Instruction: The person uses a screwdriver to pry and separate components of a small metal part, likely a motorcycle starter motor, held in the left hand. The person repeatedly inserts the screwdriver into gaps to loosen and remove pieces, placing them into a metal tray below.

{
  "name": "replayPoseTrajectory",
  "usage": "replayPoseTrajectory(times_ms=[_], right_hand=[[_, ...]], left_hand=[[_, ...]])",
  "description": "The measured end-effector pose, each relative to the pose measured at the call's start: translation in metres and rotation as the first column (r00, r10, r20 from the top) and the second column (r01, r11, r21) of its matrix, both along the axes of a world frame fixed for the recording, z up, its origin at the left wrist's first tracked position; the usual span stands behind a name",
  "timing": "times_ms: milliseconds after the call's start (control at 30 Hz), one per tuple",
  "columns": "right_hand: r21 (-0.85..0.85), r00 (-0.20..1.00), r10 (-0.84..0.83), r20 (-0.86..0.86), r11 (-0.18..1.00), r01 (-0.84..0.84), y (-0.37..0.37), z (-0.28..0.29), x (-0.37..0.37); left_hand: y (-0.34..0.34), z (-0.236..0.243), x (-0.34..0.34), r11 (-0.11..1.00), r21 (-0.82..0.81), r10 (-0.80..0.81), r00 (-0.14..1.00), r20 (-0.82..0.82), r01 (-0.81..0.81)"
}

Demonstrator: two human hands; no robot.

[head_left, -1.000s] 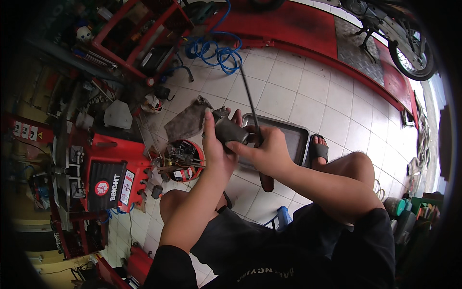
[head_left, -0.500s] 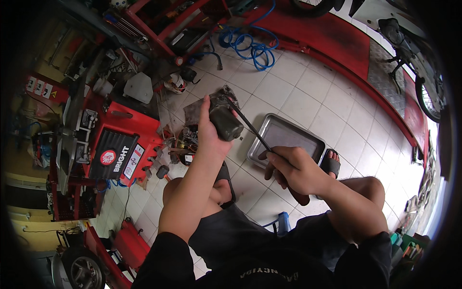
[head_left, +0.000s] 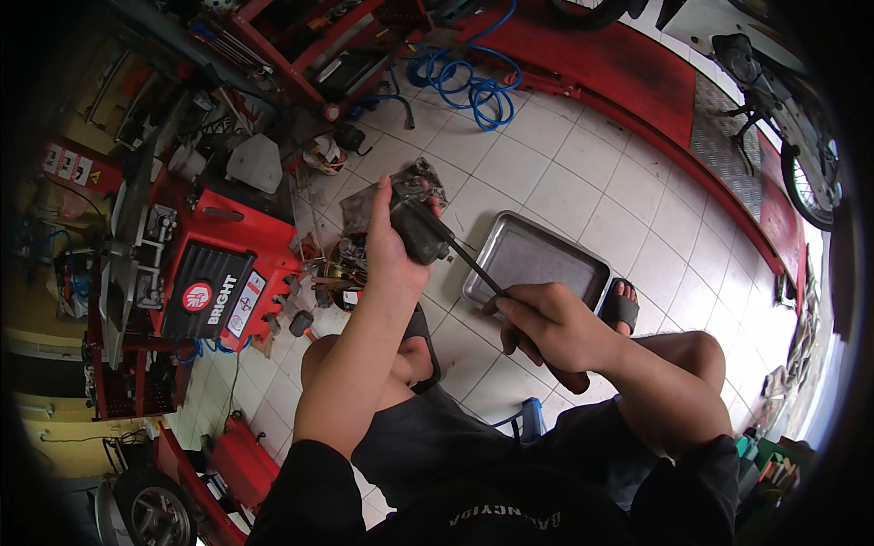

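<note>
In my left hand (head_left: 390,241) is a dark, rounded metal part (head_left: 421,235), with a rougher, greyer end pointing away from me. The fingers curl round it, thumb along its left side. My right hand (head_left: 566,329) is closed on a long, thin, dark-shafted tool (head_left: 480,271), whose kind I cannot make out. The shaft slants up and left, its far end at the right side of the metal part. Where exactly the tip touches is hidden. Under and to the right of the tool, a grey metal tray (head_left: 555,259) rests on the tiled floor.
A red machine (head_left: 196,282) stands at the left, beside a pile of small parts and tools (head_left: 341,271). Coiled blue hose (head_left: 464,82) lies at the back. A red lift platform (head_left: 628,73) curves along the far right. A sandalled foot (head_left: 621,308) is beside the tray.
The tool has shifted a little toward me and left, its far end lower along the metal part. My left hand and the part have moved slightly left.
</note>
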State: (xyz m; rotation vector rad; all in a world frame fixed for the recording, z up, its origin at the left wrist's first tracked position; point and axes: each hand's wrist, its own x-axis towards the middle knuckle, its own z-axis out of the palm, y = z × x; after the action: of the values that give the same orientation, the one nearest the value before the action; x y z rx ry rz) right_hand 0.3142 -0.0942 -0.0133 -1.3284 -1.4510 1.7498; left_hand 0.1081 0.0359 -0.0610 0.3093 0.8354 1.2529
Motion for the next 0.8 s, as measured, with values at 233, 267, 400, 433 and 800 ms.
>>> replayPoseTrajectory(times_ms=[233,267,400,433,800], right_hand=[[0.026,1.0,0.017,0.003,1.0,-0.017,0.0,-0.006,0.002],[-0.019,1.0,0.008,-0.024,1.0,-0.008,0.0,-0.006,0.003],[-0.217,0.98,-0.025,-0.199,0.976,-0.019,0.003,-0.009,0.007],[-0.268,0.965,-0.036,-0.258,0.963,-0.036,0.004,-0.011,0.008],[0.473,0.683,-0.294,0.669,0.877,-0.086,0.011,-0.05,-0.008]], left_hand=[[-0.001,-0.001,0.003,1.0,0.01,-0.013,1.0,-0.022,0.014],[-0.002,0.0,0.004,1.0,0.009,-0.009,0.999,-0.033,0.009],[-0.001,-0.009,0.005,1.0,0.008,-0.029,0.993,-0.114,0.03],[-0.001,-0.01,0.004,0.999,0.004,-0.039,0.993,-0.109,0.04],[0.005,-0.044,0.013,0.937,0.024,0.337,0.888,-0.314,-0.348]])
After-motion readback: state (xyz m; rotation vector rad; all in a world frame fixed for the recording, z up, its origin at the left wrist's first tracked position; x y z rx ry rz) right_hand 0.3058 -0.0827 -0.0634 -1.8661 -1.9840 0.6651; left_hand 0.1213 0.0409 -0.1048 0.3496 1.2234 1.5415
